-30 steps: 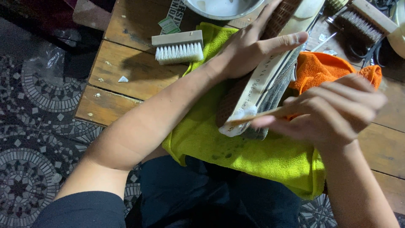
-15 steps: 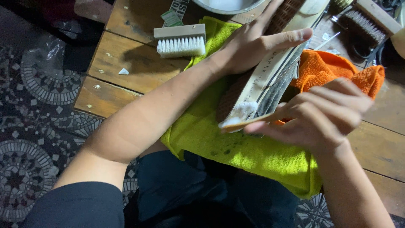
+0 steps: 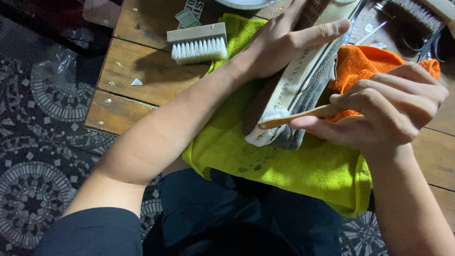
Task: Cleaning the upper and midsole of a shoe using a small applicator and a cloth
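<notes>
Foam clings to the heel end of a sneaker, which lies on its side with the brown waffle-patterned sole turned up, across a lime-green microfibre towel spread over the edge of a wooden plank table. The left hand presses down on the sole, palm flat on the tread; its thumb stretches along the cream sidewall and the other fingers reach across the sole toward the top of the view, holding the shoe steady against the towel. The right hand is curled tightly around the back part of a slim wooden-handled brush, fingers bent over it and thumb beneath. The handle sticks out to the left from between thumb and forefinger, and its tip meets the white lather at the heel; the bristles themselves cannot be made out. An orange cloth lies bunched just behind the right hand, touching the shoe's grey upper. Well apart on the bare planks, beyond the left forearm, a white-bristled scrub brush rests on its side. Another brush with dark bristles lies at the far right corner.
</notes>
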